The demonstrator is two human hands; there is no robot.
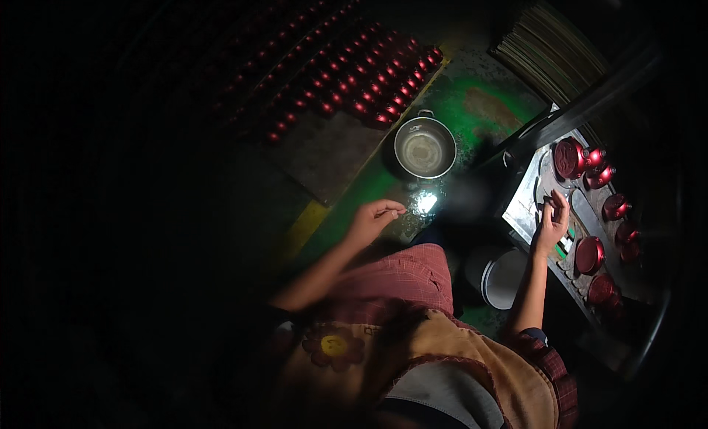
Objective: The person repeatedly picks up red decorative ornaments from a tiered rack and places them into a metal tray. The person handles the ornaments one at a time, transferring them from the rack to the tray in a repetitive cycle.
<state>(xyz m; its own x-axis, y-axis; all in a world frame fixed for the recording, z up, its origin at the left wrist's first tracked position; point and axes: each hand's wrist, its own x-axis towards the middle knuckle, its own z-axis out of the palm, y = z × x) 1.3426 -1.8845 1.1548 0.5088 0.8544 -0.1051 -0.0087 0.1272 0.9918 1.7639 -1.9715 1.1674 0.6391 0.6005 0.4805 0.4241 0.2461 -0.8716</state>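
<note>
My left hand pinches a thin stick-like tool between thumb and fingers, its tip pointing right toward a small bright shiny piece on the floor. Just beyond stands a round metal pot. My right hand reaches out to a metal work tray on the right, fingers curled over something small that I cannot make out. Several shiny red rounded parts lie around that tray.
Rows of several red glossy parts are laid out on the dark floor at the back. A green and yellow painted floor strip runs past the pot. A stack of flat sheets sits top right. A round grey container stands by my knee.
</note>
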